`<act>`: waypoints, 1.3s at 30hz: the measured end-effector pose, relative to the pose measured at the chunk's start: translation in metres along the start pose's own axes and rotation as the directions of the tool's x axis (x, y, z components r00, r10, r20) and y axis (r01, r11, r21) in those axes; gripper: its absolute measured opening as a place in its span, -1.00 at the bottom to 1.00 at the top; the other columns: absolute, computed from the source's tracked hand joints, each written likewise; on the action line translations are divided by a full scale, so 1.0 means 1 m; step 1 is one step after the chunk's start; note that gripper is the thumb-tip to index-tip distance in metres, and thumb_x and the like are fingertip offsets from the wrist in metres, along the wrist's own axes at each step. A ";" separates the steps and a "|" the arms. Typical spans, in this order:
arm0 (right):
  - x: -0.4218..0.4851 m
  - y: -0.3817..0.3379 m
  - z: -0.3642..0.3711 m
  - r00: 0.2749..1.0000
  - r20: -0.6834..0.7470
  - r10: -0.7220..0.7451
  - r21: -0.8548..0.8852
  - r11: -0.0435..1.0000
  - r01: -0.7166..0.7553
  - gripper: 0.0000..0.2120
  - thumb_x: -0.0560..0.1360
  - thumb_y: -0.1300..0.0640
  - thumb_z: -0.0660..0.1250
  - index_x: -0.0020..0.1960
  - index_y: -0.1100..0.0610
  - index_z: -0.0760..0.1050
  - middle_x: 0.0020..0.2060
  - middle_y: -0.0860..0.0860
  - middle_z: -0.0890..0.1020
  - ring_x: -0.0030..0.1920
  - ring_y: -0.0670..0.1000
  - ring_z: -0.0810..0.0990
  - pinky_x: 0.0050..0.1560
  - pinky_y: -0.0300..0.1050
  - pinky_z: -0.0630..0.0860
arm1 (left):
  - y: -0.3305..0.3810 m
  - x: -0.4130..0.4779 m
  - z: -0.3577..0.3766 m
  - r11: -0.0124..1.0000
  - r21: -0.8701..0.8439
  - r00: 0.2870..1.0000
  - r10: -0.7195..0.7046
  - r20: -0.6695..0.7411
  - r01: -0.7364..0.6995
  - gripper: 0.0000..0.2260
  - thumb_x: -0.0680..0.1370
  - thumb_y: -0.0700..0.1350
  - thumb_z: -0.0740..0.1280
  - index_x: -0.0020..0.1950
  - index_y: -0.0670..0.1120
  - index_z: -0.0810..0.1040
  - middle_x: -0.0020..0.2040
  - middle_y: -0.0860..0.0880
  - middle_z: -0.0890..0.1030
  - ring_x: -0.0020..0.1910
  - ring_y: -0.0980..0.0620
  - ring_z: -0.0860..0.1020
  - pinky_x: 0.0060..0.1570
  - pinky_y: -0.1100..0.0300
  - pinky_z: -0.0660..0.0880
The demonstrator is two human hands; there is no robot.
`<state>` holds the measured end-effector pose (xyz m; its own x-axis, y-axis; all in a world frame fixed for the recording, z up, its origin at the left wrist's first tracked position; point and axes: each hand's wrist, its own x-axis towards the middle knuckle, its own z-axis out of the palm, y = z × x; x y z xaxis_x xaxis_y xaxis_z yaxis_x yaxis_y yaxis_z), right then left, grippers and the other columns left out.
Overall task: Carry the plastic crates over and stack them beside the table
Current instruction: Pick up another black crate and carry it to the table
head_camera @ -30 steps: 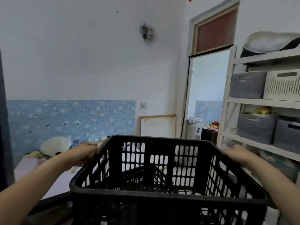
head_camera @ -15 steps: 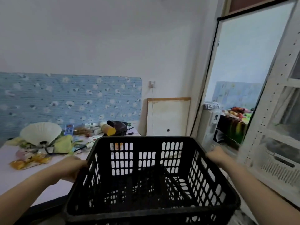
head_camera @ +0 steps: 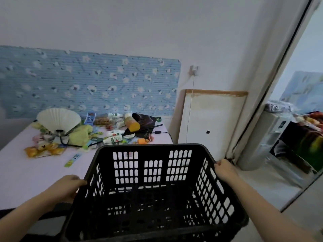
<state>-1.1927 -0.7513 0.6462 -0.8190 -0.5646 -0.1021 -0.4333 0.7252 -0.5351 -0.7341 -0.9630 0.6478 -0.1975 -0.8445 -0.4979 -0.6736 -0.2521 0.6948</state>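
Now my left grip [head_camera: 70, 185] and right grip [head_camera: 224, 169] each curl round a side rim of the black crate [head_camera: 152, 149], which hangs between them by the tabletop's [head_camera: 35, 172] right end

Black slatted crate [head_camera: 152, 193] held upright, open side up. Left hand [head_camera: 70, 186] grips left rim; right hand [head_camera: 225, 169] grips right rim. Counter [head_camera: 31, 173] behind-left of crate, carrying white fan [head_camera: 58, 120], bottles [head_camera: 113, 138], snack packets [head_camera: 43, 151]. White board [head_camera: 211, 123] leans against wall.
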 end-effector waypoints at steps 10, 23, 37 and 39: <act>0.030 0.007 0.003 0.985 0.109 -0.130 -0.228 0.962 0.152 -0.82 0.59 0.07 0.10 -0.04 0.18 0.36 0.02 0.19 0.57 -0.01 0.16 0.52 -0.16 -0.09 0.30 | -0.004 -0.005 0.013 0.995 0.001 0.993 -0.102 -0.051 0.102 -0.83 0.59 -0.28 0.19 -0.21 -0.23 0.38 -0.44 -0.14 0.30 -0.53 -0.05 0.36 -0.40 0.13 0.43; 0.029 0.012 -0.009 0.967 0.161 -0.199 -0.301 0.923 0.240 -0.81 0.61 0.04 0.09 -0.10 0.13 0.33 -0.12 0.08 0.48 -0.10 0.10 0.44 -0.16 -0.07 0.31 | -0.014 -0.019 0.022 0.994 0.046 0.994 -0.099 -0.049 0.101 -0.76 0.64 -0.28 0.11 -0.24 -0.18 0.30 -0.49 -0.07 0.24 -0.54 0.03 0.21 -0.57 0.31 0.23; 0.006 0.017 0.021 0.955 -0.054 -0.293 -0.080 0.954 0.288 -0.82 0.62 0.14 0.06 -0.06 0.23 0.33 -0.11 0.24 0.50 -0.21 0.19 0.45 -0.31 -0.01 0.30 | -0.035 -0.040 0.032 0.979 0.199 0.986 0.074 -0.147 -0.044 -0.71 0.66 0.02 0.08 0.02 -0.19 0.40 -0.16 -0.14 0.51 -0.23 -0.08 0.47 -0.27 0.12 0.31; 0.006 0.020 0.021 0.955 -0.055 -0.293 -0.068 0.955 0.289 -0.81 0.62 0.13 0.07 -0.04 0.24 0.35 -0.08 0.26 0.52 -0.19 0.20 0.45 -0.26 0.00 0.32 | -0.038 -0.041 0.037 0.970 0.236 0.976 0.098 -0.195 -0.050 -0.69 0.65 0.05 0.07 0.06 -0.19 0.40 -0.12 -0.12 0.52 -0.15 -0.08 0.49 -0.24 0.12 0.31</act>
<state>-1.1986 -0.7485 0.6171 -0.6756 -0.7298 0.1053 -0.6761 0.5562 -0.4832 -0.7267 -0.9018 0.6227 -0.1201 -0.9410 -0.3164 -0.8118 -0.0904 0.5768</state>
